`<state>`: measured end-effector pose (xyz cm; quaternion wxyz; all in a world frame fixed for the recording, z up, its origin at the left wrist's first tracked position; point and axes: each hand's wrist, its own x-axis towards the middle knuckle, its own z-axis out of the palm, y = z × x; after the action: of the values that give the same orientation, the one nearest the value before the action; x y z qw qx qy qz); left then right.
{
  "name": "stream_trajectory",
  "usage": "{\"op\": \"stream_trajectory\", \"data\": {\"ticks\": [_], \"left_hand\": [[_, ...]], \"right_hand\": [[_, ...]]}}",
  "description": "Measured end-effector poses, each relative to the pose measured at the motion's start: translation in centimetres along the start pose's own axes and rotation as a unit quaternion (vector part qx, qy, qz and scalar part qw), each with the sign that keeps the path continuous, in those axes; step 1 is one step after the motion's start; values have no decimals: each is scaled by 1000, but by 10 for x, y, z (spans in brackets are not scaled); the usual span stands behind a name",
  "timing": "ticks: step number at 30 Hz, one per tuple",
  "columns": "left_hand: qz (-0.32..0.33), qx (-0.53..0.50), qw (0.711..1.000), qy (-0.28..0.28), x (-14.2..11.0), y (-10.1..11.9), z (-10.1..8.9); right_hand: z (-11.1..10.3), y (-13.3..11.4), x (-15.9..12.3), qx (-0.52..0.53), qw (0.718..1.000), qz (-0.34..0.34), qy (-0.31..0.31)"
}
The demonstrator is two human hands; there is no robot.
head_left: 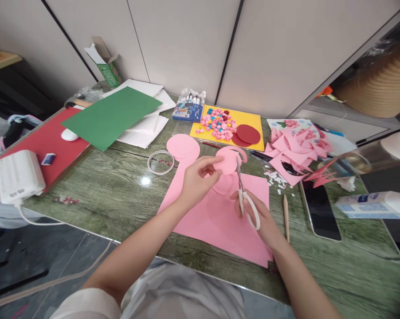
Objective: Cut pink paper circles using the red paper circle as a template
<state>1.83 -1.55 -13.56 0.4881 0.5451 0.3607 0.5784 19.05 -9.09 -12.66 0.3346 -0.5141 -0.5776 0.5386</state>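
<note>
My left hand (202,177) pinches the edge of a round piece of pink paper (225,162), held above the table. In my right hand (253,210) is a pair of scissors (249,208) with white handles, its blades pointing up at the right side of that piece. A curved strip of pink paper (242,154) hangs from the far edge of the round. Under both hands lies a large pink sheet (200,226). Pink paper circles (182,147) rest at its upper left, with a white tape ring (161,162) beside them.
Pink paper scraps (291,148) are heaped at the right, near a phone (320,208) and a wooden stick (286,217). Small pompoms (221,125) and dark red circles (248,134) lie on a yellow sheet (253,116). A green sheet (115,116) and white power adapter (20,175) are left.
</note>
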Motion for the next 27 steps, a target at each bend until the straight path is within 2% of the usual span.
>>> {"op": "stream_trajectory", "data": {"ticks": [27], "left_hand": [[1,10,1000,29,1,5,-4]], "right_hand": [[0,1,0,8,1000,8,-11]]}}
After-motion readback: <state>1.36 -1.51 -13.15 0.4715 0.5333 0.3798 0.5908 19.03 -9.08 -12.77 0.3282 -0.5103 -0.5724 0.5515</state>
